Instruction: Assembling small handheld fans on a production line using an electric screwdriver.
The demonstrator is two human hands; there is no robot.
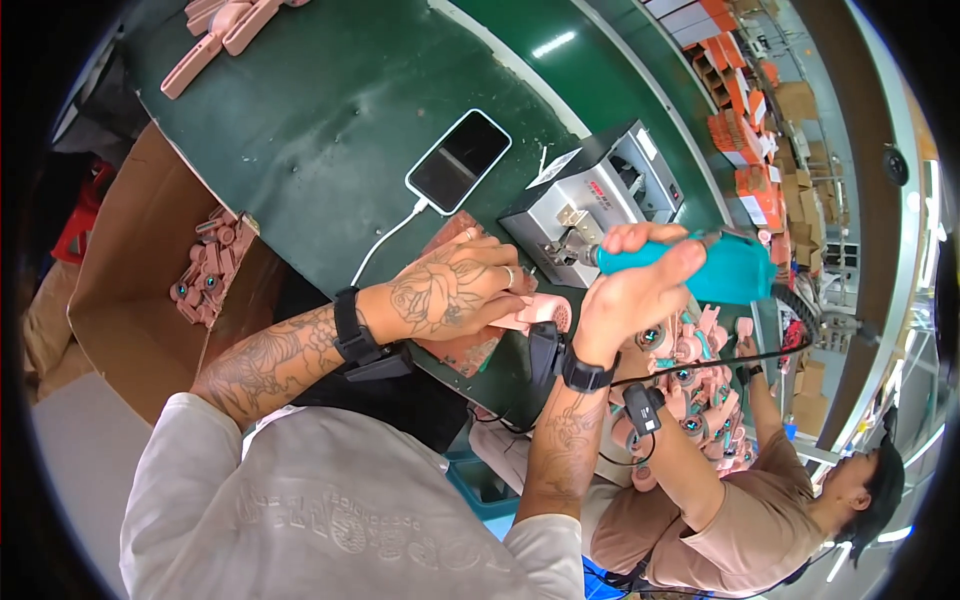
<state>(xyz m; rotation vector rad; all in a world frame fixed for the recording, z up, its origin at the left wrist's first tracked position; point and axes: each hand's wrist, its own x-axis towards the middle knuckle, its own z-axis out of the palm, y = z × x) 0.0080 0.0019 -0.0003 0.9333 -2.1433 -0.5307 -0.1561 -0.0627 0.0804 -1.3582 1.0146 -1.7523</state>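
My right hand [640,290] is wrapped round a teal electric screwdriver [730,268], held nearly level. The screwdriver's metal nose points left, at the front of a silver-and-black screw feeder [590,205]; whether it touches is hard to tell. Lower and to the left, my left hand [450,290] grips a pink plastic fan part [548,312] with a round grille at one end. That part rests over a worn reddish mat [460,355] on the green workbench [300,130]. My left fingers cover much of the pink part.
A phone [460,162] with a white cable lies beyond my left hand. Pink parts [225,30] sit at the far left; more fill a cardboard box [140,270]. On the right, pink-and-teal parts [700,390] are heaped beside a co-worker [750,510]. A black cord [720,360] crosses there.
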